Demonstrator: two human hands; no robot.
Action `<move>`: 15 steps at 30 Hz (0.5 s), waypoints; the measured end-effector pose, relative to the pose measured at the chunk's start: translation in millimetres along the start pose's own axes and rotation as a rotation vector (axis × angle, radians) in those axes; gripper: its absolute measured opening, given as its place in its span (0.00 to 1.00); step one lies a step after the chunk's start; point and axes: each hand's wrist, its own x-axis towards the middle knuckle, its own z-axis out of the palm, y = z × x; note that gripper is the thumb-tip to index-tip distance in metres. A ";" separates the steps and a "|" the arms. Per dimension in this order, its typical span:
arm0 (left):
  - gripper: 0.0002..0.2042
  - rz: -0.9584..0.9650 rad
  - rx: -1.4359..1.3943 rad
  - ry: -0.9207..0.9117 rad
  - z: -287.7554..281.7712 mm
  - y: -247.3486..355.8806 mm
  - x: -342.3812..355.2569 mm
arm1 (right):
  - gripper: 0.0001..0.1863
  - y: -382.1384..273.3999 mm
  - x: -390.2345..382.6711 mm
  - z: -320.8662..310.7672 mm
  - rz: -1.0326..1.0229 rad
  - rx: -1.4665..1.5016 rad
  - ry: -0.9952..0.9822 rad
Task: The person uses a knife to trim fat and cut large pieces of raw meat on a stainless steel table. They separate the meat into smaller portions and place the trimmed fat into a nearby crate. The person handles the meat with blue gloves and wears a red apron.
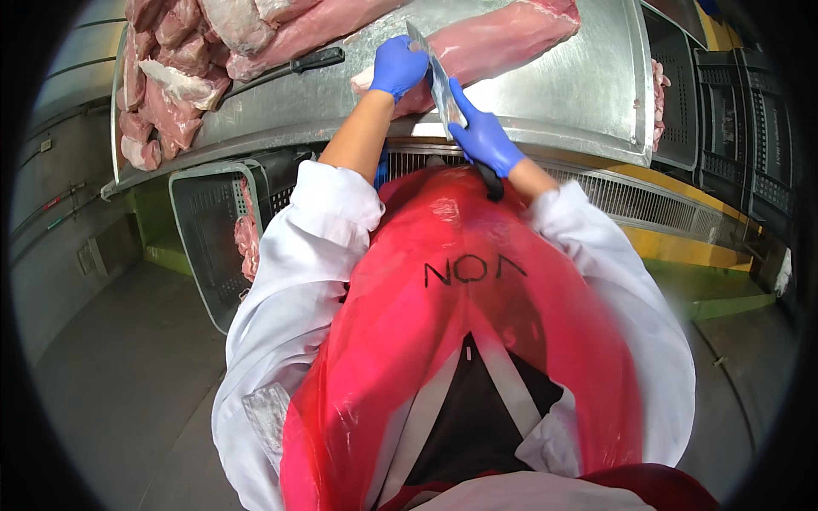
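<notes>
A long pink meat loin lies on the metal table, slanting from near left to far right. My left hand, in a blue glove, is closed on the loin's near left part; its fingertips are partly hidden. In my right hand, also blue-gloved, is a wide-bladed knife. Its blade stands across the loin, just right of my left hand, with the tip pointing away from me. The index finger stretches along the blade, and the black handle shows below the palm.
Several raw meat pieces are heaped at the table's left. Between heap and loin lies another black-handled knife. A grey crate with meat scraps stands below the table's left front edge. Dark crates stand at the right.
</notes>
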 end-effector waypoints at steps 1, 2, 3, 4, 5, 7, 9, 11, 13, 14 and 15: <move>0.12 0.044 0.058 0.013 -2.2 5.4 -1.0 | 0.41 8.8 4.7 1.7 -0.083 -0.087 0.055; 0.12 0.083 0.113 0.017 -2.5 9.3 -4.4 | 0.41 20.5 10.1 5.0 -0.155 -0.172 0.108; 0.13 0.092 0.136 -0.011 -7.7 10.5 -5.8 | 0.42 -8.9 19.3 -5.6 -0.024 -0.095 0.029; 0.13 0.102 0.150 -0.045 -14.2 13.1 -3.1 | 0.43 -41.0 31.5 -15.9 0.114 -0.023 -0.047; 0.14 0.120 0.167 -0.072 -19.9 12.2 3.3 | 0.42 -43.7 47.9 -11.3 0.012 0.051 -0.002; 0.14 0.092 0.191 -0.096 -20.7 1.9 8.4 | 0.40 -33.4 16.9 -4.6 0.105 0.043 -0.078; 0.14 0.099 0.245 -0.121 -30.7 5.0 9.7 | 0.39 -37.2 10.2 -5.7 0.122 0.006 -0.117; 0.15 0.126 0.319 -0.175 -44.5 5.2 3.2 | 0.38 -47.2 16.9 -5.3 0.091 -0.050 -0.126; 0.16 0.167 0.364 -0.158 -47.2 -15.4 8.4 | 0.37 -42.5 50.6 10.4 0.044 -0.017 -0.117; 0.16 0.209 0.380 -0.153 -45.3 -18.3 18.6 | 0.37 -30.2 63.0 12.7 0.010 -0.002 -0.073; 0.17 0.183 0.348 -0.179 -49.7 -10.3 19.3 | 0.37 -21.8 72.2 22.0 -0.035 0.017 -0.040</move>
